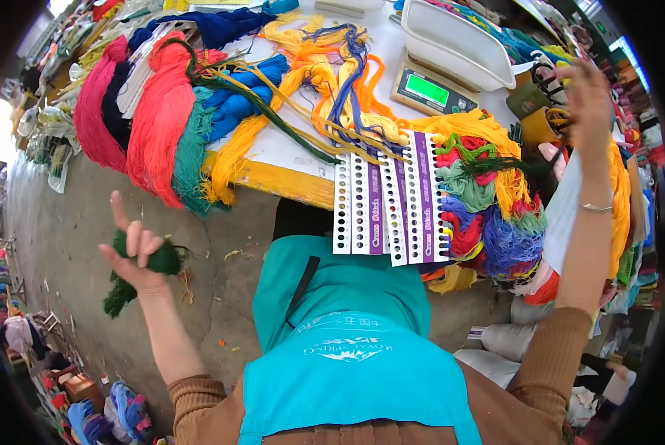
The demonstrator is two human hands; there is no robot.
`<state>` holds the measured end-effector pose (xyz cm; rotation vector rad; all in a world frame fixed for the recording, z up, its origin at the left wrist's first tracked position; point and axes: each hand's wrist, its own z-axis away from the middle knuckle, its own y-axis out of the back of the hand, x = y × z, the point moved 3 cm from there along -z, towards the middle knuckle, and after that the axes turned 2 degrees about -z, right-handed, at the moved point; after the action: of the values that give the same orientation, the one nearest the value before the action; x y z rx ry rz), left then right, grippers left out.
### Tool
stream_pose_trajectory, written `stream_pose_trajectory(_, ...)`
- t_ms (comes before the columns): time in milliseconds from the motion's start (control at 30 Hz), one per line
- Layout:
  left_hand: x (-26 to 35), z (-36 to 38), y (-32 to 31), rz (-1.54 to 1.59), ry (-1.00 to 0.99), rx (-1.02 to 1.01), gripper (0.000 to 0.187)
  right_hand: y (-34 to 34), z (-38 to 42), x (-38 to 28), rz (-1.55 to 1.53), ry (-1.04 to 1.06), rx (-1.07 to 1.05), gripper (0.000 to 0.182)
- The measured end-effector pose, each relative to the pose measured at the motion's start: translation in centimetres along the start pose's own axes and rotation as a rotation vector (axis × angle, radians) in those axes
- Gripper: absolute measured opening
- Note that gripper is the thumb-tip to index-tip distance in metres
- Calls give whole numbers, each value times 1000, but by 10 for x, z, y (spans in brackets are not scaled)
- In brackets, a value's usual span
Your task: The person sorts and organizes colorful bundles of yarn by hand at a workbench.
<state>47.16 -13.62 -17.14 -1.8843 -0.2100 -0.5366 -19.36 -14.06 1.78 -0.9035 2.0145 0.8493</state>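
Observation:
My left hand [141,259], at the left over the floor, has its index finger stretched out and the others curled round a bundle of dark green thread [166,258]. On the right my raised right hand [590,104] is beside the scissors and cups at the table's edge. Its fingers are blurred, so I cannot make out anything in them. Dark green strands [521,166] run towards my right forearm. White and purple punched thread cards [425,200] overhang the table's front edge, with coloured threads at their holes. A long dark green strand [273,111] reaches the cards from the upper left.
Thread hanks in pink, coral [158,122], teal and blue cover the table's left. A digital scale [432,90] carries a white plastic tray [458,41]. A brown cup [536,127] stands at the right. The yellow table edge [284,183] is before me.

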Motion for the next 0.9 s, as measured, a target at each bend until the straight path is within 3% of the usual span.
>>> stream_pose_trajectory(33,-21,-3,-2,3,36,-20,82,-45,31,-5,8,-78,-114,17)
stream_pose_trajectory(67,-42,-8,-3,-7,90,-50,73,-78,53,-7,246,-29,-246,20)
stream_pose_trajectory(100,-66,-14,-11,-4,159,-80,54,-107,76,4,-39,-105,-420,24)
stream_pose_trajectory(133,-90,-22,-23,-47,203,-89,40,-132,94,14,-69,-157,-565,32)
stream_pose_trajectory(267,-165,-46,-58,-428,401,-48,43,-198,152,12,-363,-479,-929,52)
stream_pose_trajectory(333,-194,-63,-82,-549,493,-99,43,-213,168,13,-428,-505,-1026,62)
stream_pose_trajectory(467,-225,-72,-91,-478,578,-32,27,-223,178,7,-556,-553,-1050,60)
stream_pose_trajectory(533,-234,-75,-82,-497,652,-105,19,-226,183,16,-576,-567,-1017,60)
stream_pose_trajectory(633,-240,-77,-79,-414,645,19,16,-228,184,26,-551,-562,-942,59)
stream_pose_trajectory(700,-245,-77,-70,-354,647,127,16,-229,183,25,-373,-438,-865,57)
stream_pose_trajectory(733,-246,-78,-67,-354,651,130,16,-230,182,22,-261,-335,-759,39)
stream_pose_trajectory(767,-247,-80,-63,-377,655,160,17,-234,185,26,-261,-341,-758,39)
stream_pose_trajectory(833,-250,-83,-59,-425,659,203,19,-236,185,34,-9,45,-533,17)
stream_pose_trajectory(900,-254,-85,-56,-445,658,210,20,-238,184,40,-1,44,-501,11)
